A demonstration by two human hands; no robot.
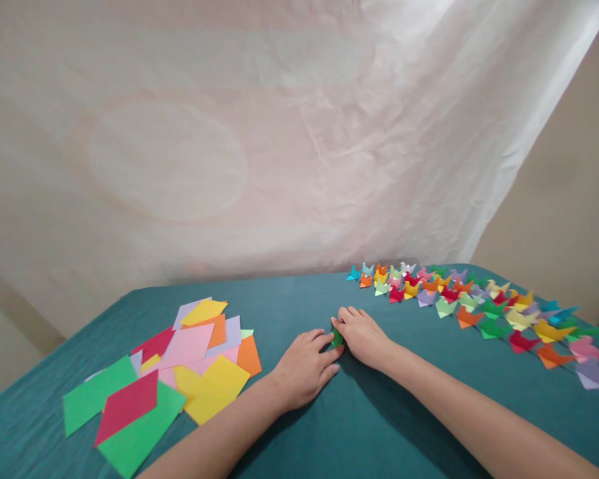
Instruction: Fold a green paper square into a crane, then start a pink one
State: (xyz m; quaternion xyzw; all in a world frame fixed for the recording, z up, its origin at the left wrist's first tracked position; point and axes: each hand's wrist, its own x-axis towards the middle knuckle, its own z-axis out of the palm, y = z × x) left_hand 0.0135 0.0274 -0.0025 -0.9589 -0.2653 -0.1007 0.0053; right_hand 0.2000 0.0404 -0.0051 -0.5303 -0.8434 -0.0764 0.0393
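Note:
A small piece of folded green paper (337, 338) lies on the teal cloth between my two hands, mostly covered by fingers. My left hand (304, 370) rests low on the cloth, its fingertips holding the paper's near left side. From the right, my right hand (363, 336) curls over the paper, fingers closed on its upper and right edges. How the paper is folded is hidden.
Loose coloured paper sheets (187, 346) overlap in a pile at the left. Rows of small folded paper birds (446, 306) stand along the right and back of the teal-covered table (299, 299). A pale curtain (279, 166) hangs behind it.

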